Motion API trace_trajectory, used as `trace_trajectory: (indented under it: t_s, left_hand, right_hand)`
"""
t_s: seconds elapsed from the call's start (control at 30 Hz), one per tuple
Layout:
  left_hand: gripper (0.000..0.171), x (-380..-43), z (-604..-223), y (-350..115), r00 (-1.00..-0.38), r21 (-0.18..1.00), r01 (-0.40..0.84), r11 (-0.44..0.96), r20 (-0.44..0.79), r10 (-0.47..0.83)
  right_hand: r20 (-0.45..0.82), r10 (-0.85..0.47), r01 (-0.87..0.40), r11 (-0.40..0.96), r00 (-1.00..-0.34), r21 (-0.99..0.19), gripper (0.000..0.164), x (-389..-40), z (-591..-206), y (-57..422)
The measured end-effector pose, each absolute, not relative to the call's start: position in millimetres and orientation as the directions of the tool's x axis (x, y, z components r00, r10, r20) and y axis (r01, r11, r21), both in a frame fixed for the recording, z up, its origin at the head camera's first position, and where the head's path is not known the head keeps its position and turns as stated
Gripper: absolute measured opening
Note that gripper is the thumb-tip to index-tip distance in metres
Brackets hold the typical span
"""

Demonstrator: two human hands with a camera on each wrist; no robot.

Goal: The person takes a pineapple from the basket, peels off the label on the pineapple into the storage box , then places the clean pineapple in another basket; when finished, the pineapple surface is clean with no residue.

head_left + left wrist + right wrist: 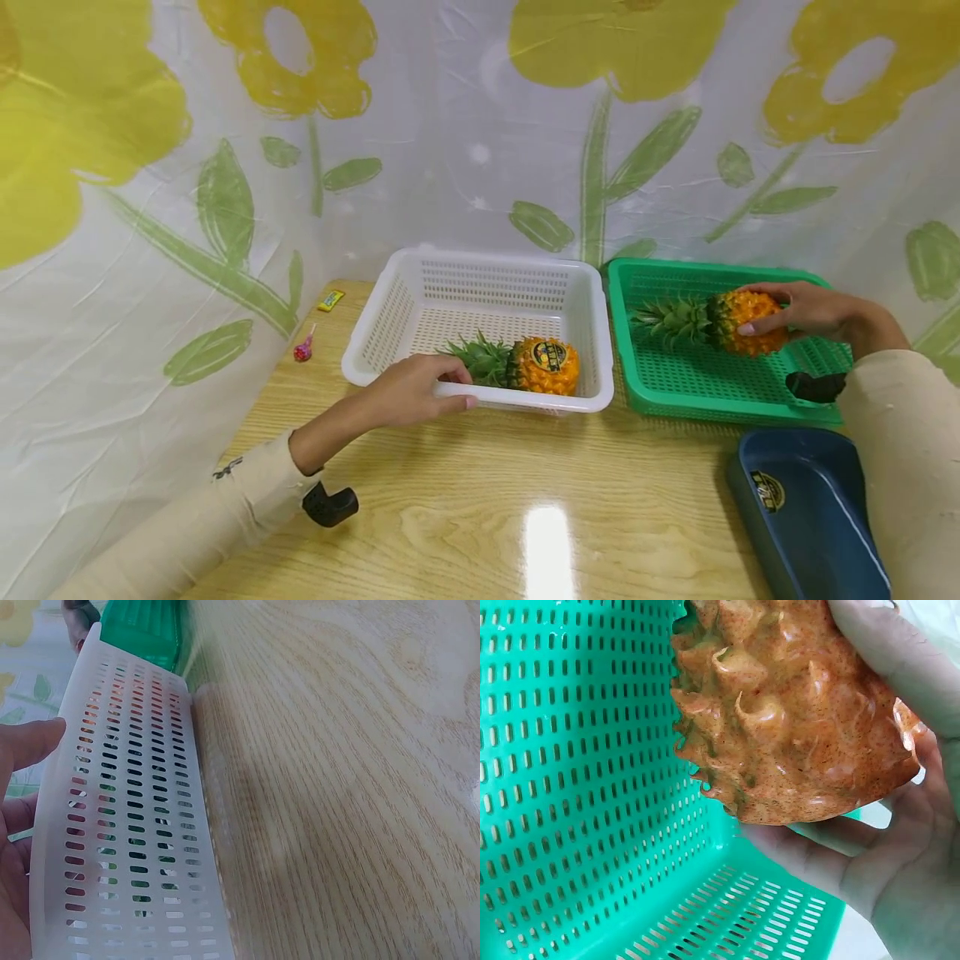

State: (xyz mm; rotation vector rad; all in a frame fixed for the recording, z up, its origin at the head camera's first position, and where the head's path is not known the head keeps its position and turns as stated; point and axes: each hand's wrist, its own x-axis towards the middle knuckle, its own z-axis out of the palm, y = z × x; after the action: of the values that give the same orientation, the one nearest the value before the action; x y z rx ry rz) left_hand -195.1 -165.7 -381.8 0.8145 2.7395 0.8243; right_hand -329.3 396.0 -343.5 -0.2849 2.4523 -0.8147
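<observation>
Pale wood-grain worktop spread across the bottom of the frame, with a blue tub at lower right, just beside my right forearm. Past the bare wood, left of centre, my left hand gripped the near rim of the white basket, thumb outside and fingers over the edge. Inside, against that near wall, lay one loose pineapple, its crown pointing left toward those fingers and its orange body to the right.

At middle right, well apart from the left, my right hand held the second pineapple by its orange body, thumb on one side and fingers round the other, within the green basket. Its long axis ran left to right, crown leftward, toward the white basket, so my palm sat at the base end and the leaves were free. I couldn't tell whether its underside touched the mesh. Both baskets stood side by side, the white one left.

Left of the white basket were a lollipop and, farther up, a yellow sweet. Behind everything hung a flowered curtain.
</observation>
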Motion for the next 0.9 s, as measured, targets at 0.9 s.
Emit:
trace_trajectory:
  t_s: [0.9]
  left_hand:
    - [0.027,-197.1,-382.5,-164.9,-0.838,0.545,0.445,0.711,-0.027,0.545]
  right_hand:
    - [-0.474,-0.330,-0.131,0.905,-0.816,-0.405,0.098,-345.9,-349.4,380.5]
